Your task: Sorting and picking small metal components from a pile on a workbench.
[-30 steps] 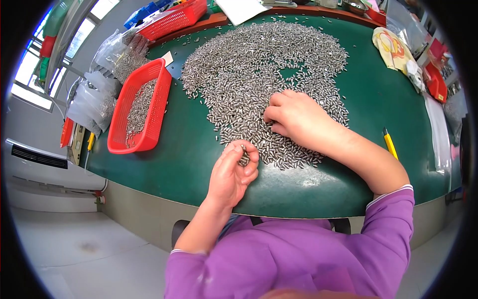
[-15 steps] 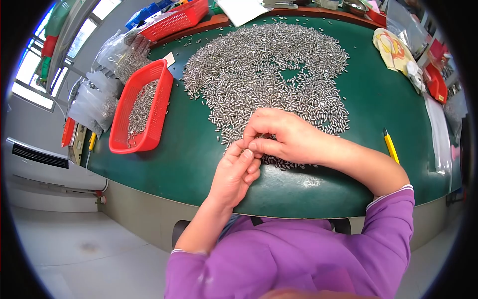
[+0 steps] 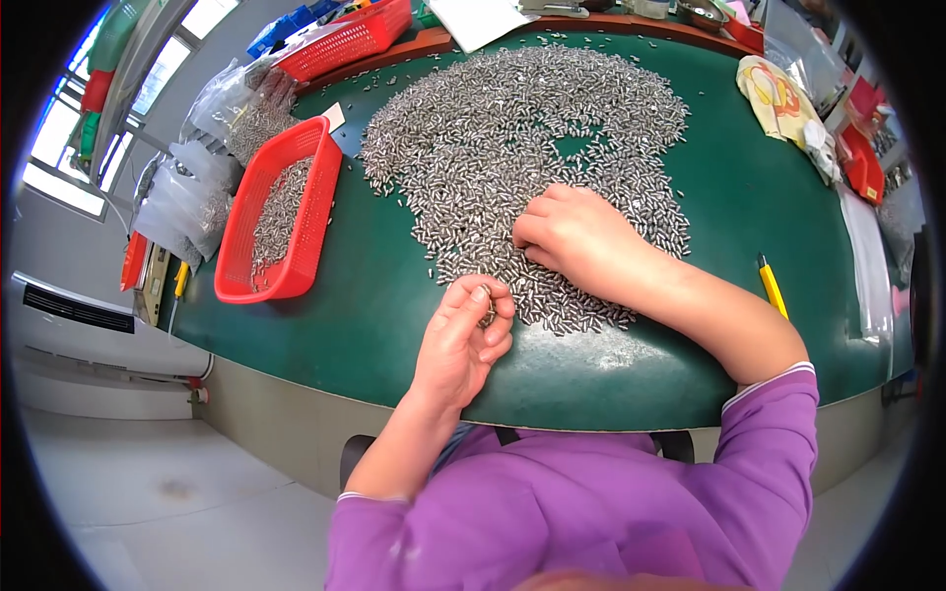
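A wide heap of small silvery metal pins [image 3: 473, 187] covers the middle of the green table. My left hand [image 3: 461, 330] is at the heap's near edge, palm turned up and fingers curled round several of these pins, which show between thumb and forefinger. My right hand [image 3: 572, 236] reaches over the near part of the heap, back upward. Its fingers are bent down and closed at the pins; the fingertips are hidden, so whether a pin is between them does not show. The two hands are apart.
Left of the heap stands a red plastic basket [image 3: 320, 212] with more pins inside. Behind it lean clear plastic bags [image 3: 192, 202] of parts. A yellow-handled tool [image 3: 773, 288] lies at the right. Another red basket [image 3: 345, 44] and a white sheet [image 3: 478, 22] are along the back edge.
My right hand has left the left hand's fingertips and moved up and right onto the heap. The left hand stays nearly in place, its held pins now showing.
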Available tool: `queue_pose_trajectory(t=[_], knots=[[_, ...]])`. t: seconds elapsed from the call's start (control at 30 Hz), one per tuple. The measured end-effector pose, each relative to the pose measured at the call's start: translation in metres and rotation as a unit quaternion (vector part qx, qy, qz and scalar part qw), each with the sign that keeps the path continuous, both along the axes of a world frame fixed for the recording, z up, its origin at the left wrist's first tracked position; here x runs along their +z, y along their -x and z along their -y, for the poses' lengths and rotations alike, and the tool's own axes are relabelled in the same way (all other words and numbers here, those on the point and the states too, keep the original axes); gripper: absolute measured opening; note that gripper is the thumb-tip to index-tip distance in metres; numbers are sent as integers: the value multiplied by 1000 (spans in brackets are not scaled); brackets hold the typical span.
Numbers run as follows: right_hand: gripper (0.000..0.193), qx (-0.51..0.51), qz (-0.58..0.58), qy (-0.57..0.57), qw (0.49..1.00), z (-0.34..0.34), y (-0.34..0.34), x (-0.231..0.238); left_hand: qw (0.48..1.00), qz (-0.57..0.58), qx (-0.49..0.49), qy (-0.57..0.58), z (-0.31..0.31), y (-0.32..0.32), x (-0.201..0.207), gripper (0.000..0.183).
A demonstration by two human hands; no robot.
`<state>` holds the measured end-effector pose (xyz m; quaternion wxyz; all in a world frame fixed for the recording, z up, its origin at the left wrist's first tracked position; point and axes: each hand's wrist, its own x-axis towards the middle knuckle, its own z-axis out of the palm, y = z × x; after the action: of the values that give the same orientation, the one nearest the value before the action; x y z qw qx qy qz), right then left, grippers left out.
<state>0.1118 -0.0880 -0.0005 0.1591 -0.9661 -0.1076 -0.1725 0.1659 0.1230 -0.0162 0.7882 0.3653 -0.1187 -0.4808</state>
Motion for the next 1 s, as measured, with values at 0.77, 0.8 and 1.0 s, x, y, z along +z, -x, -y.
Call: queue_pose_trajectory(t=[0.77,0.8,1.0], knots=[[13,74,55,-213,973,-27,9,21,998,-2,52,-45,3,2,2,18],[13,75,40,-248,965,-27,9,20,998,-3,52,-45,2,2,1,18],[14,99,71,-149,981,-18,9,26,999,-19,33,-37,0,0,-1,13]])
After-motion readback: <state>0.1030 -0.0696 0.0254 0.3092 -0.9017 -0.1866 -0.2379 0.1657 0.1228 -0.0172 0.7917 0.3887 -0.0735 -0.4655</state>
